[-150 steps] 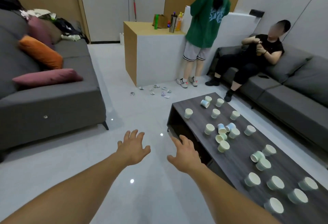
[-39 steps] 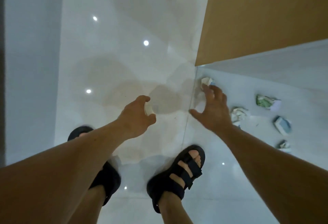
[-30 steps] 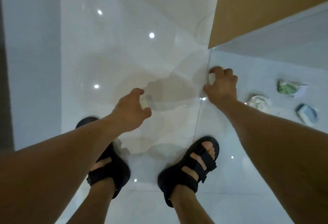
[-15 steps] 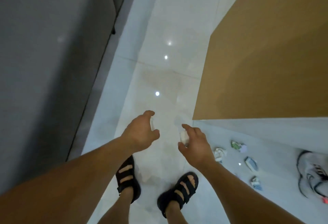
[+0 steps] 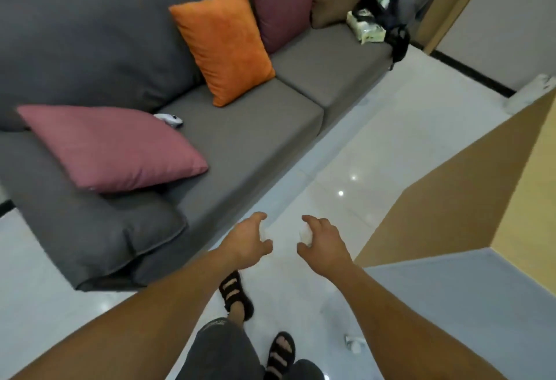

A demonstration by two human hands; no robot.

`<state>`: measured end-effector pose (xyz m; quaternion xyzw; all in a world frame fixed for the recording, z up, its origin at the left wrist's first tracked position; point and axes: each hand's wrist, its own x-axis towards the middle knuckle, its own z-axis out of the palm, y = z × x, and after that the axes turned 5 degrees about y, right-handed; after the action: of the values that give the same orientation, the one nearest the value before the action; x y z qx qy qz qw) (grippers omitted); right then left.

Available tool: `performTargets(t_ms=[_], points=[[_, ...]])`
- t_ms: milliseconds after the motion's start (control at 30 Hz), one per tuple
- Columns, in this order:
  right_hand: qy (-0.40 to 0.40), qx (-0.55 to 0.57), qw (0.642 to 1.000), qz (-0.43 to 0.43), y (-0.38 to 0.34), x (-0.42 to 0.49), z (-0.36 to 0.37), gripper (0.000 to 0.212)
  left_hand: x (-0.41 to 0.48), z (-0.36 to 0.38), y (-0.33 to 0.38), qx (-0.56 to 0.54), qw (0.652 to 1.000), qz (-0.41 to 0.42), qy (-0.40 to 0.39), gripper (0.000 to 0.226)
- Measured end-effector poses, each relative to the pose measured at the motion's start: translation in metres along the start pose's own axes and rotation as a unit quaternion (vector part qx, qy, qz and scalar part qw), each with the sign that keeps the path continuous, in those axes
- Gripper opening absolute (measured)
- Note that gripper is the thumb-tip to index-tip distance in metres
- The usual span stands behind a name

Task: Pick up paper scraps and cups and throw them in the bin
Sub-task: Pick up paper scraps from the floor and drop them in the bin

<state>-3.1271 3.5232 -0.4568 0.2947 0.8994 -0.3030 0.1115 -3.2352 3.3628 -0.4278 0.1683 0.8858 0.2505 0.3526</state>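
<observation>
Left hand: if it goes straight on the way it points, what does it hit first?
Nothing near. The left hand, gripping a paper scrap, points along the floor between sofa and cabinet; looks free, though depth is unclear.

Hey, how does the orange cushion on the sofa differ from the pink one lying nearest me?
The orange cushion stands on edge, leaning against the back of the grey sofa; the near pink cushion lies flat on its seat. The orange cushion is bright orange; the near pink cushion is dusty pink. Both are plain, squarish and on that sofa.
</observation>
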Motion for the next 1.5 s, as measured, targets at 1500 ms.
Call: performTargets(t_ms=[1500], points=[[-0.32,-0.31,0.59,-0.674,-0.818,-0.427,0.544,0.069,-0.64,-0.272,-0.73,-0.306,0.652,-0.513,0.467,0.07]])
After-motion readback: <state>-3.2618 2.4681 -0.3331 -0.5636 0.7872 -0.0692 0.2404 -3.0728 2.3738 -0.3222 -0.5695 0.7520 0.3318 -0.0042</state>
